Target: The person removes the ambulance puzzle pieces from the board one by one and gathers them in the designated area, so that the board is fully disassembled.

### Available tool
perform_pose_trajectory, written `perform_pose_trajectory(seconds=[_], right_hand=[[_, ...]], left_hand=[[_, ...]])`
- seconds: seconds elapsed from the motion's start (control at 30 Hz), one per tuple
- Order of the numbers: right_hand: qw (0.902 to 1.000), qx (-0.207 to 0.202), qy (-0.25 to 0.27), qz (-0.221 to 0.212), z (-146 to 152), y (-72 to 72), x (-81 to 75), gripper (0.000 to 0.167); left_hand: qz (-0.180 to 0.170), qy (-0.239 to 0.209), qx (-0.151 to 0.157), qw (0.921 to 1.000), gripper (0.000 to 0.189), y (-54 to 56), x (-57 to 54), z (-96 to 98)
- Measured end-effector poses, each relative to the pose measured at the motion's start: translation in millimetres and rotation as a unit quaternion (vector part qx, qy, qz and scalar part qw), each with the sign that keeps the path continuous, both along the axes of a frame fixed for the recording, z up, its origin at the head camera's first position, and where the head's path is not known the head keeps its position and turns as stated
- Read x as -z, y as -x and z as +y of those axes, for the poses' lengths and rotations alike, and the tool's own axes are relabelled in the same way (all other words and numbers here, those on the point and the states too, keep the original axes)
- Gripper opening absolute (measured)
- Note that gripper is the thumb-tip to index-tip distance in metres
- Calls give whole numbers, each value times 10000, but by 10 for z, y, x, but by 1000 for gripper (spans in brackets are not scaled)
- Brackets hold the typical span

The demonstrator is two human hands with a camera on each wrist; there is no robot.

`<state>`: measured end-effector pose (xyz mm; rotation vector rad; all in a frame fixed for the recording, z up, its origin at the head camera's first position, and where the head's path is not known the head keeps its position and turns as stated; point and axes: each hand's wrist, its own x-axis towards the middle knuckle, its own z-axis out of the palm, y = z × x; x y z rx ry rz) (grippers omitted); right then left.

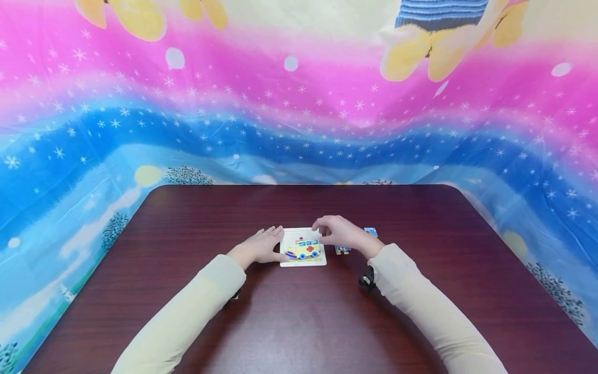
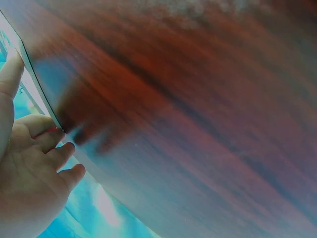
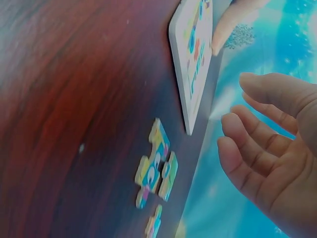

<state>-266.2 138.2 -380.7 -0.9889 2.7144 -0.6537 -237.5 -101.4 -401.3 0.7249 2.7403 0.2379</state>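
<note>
A white-framed jigsaw board lies on the table, showing a yellow ambulance with a red cross. My left hand rests at the board's left side, fingers spread toward the far corner and thumb at the near one. In the left wrist view, the left fingertips are right at the board's edge. Over the board's right side is my right hand, its fingers loosely bent. The right wrist view shows nothing between that hand's thumb and fingers. Loose jigsaw pieces lie to the right of the board, partly hidden by the right hand in the head view.
The dark reddish-brown table has rounded far corners. Behind it hangs a pink and blue patterned cloth. A black wrist strap shows below the right sleeve. One blue piece lies beyond the right wrist.
</note>
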Motion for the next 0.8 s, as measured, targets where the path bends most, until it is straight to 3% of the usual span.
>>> perform_pose_trajectory(seconds=[0.23, 0.53, 0.8], right_hand=[[9999, -111, -4, -120, -108, -6, 63, 26], [9990, 113, -200, -371, -242, -47, 128, 29], [9990, 27, -379, -225, -330, -24, 168, 33]], left_hand=[[-20, 5, -38, 10000, 82, 2, -5, 9], [-36, -34, -48, 10000, 82, 4, -2, 9], [-14, -12, -23, 10000, 82, 4, -4, 4]])
